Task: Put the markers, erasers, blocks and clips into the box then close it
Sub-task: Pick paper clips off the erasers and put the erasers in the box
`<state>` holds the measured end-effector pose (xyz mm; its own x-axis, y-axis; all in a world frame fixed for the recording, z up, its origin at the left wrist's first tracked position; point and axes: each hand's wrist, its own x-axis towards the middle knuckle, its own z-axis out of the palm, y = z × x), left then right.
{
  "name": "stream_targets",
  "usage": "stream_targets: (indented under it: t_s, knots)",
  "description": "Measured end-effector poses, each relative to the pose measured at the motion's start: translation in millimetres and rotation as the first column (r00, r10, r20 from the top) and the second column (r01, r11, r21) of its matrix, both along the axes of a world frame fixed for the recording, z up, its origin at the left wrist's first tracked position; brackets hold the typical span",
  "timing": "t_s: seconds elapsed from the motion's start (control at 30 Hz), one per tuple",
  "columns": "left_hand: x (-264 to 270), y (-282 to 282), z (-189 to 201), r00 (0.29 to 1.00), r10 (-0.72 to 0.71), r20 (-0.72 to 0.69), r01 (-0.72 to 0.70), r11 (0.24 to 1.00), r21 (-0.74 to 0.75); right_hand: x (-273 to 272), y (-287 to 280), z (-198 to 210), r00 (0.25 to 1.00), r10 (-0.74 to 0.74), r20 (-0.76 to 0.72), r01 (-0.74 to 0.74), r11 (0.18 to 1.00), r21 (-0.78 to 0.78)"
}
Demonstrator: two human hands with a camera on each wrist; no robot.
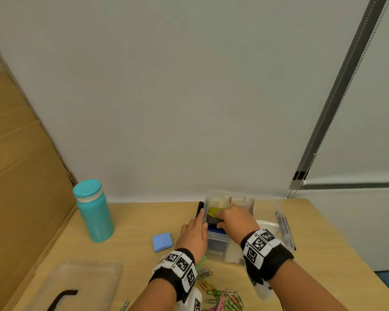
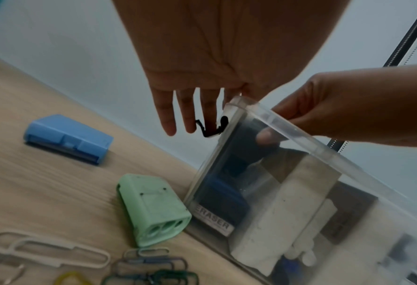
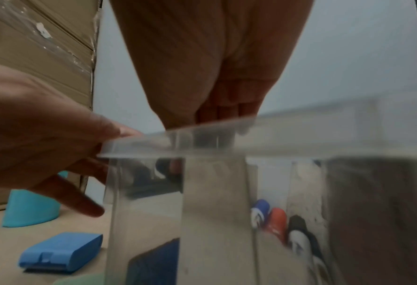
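A clear plastic box (image 1: 218, 240) stands open on the wooden table. My right hand (image 1: 220, 219) reaches down into its left part and pinches a black eraser (image 1: 212, 219) between thumb and fingers. My left hand (image 1: 200, 218) rests with straight fingers against the outside of the box's left wall (image 2: 217, 154). Inside the box lie a blue eraser (image 2: 221, 202), pale blocks (image 2: 283, 208) and capped markers (image 3: 275, 221). Outside it, a blue block (image 1: 162, 241) and a green block (image 2: 154, 210) lie left of the box. Coloured paper clips (image 1: 220, 295) are scattered near my wrists.
The clear lid (image 1: 76, 283) with a black latch lies at the front left. A teal bottle (image 1: 93, 209) stands left of the blue block. Cardboard (image 1: 20, 176) lines the left side, and a white wall runs just behind the box.
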<state>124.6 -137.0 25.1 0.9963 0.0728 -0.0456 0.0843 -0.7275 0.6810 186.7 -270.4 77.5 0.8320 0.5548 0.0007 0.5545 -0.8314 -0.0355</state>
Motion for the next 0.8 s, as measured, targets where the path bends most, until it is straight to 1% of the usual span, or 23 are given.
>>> stream_targets:
  t_s: [0.07,0.1,0.17,0.2,0.27,0.37,0.43,0.47,0.5,0.57,0.6,0.63,0.67,0.7,0.73,0.8]
  knots:
    - [-0.2,0.6,1.4,1.000,-0.008,-0.010,0.008,1.000,0.006,6.1,4.1,6.9,0.997,-0.034,-0.071,0.027,0.995,-0.098]
    - [-1.0,0.9,2.3,1.000,-0.011,-0.018,0.012,1.000,0.016,8.5,6.9,9.9,0.995,-0.039,-0.092,0.022,0.984,-0.177]
    - [0.0,1.9,3.4,1.000,-0.014,-0.028,0.015,0.998,0.054,12.4,13.3,13.6,0.994,-0.037,-0.099,0.004,0.948,-0.319]
    - [0.4,2.0,3.5,0.999,-0.012,-0.034,0.014,0.997,0.071,13.1,16.4,13.2,0.992,-0.041,-0.116,-0.004,0.933,-0.361]
    - [0.3,1.9,4.5,0.999,-0.006,-0.036,0.009,0.995,0.099,14.6,24.6,11.2,0.982,-0.081,-0.173,0.004,0.914,-0.406]
    - [-0.3,2.0,6.5,0.999,-0.009,-0.050,0.015,0.992,0.128,21.1,33.6,6.7,0.947,-0.179,-0.267,0.036,0.884,-0.466]
    - [0.8,6.6,5.5,0.998,-0.037,-0.050,0.043,0.992,0.118,22.6,35.0,5.0,0.943,-0.178,-0.282,0.032,0.890,-0.455]
    - [1.9,11.4,3.3,0.998,-0.052,-0.017,0.054,0.995,0.088,20.2,35.0,6.1,0.950,-0.160,-0.269,0.037,0.911,-0.411]
    - [2.6,18.5,0.5,0.998,-0.052,0.041,0.051,0.998,0.037,15.4,33.7,7.6,0.968,-0.118,-0.223,0.042,0.946,-0.320]
    - [1.9,37.5,-4.6,0.988,0.030,0.152,-0.019,0.997,-0.069,5.3,29.9,6.5,1.000,-0.012,-0.021,0.011,0.999,-0.043]
    - [0.9,49.0,-7.5,0.979,0.089,0.184,-0.074,0.993,-0.087,-0.6,26.0,1.8,0.996,0.015,0.089,-0.025,0.994,0.108]
    - [-0.1,60.9,-11.3,0.970,0.143,0.197,-0.129,0.988,-0.082,-7.7,24.5,-2.2,0.982,0.037,0.187,-0.079,0.971,0.226]
    - [-1.5,72.2,-15.5,0.967,0.180,0.183,-0.173,0.984,-0.053,-16.4,23.9,-7.5,0.965,0.059,0.257,-0.138,0.944,0.301]
    - [-2.1,82.3,-19.2,0.971,0.193,0.140,-0.195,0.981,0.002,-25.8,25.1,-11.2,0.946,0.096,0.310,-0.204,0.918,0.339]
    - [-2.5,90.6,-23.3,0.981,0.184,0.066,-0.189,0.979,0.075,-35.2,28.0,-15.9,0.927,0.151,0.344,-0.275,0.897,0.346]
    - [-3.0,101.7,-32.6,0.985,0.128,-0.115,-0.098,0.967,0.233,-51.0,38.9,-30.0,0.901,0.273,0.338,-0.382,0.868,0.318]
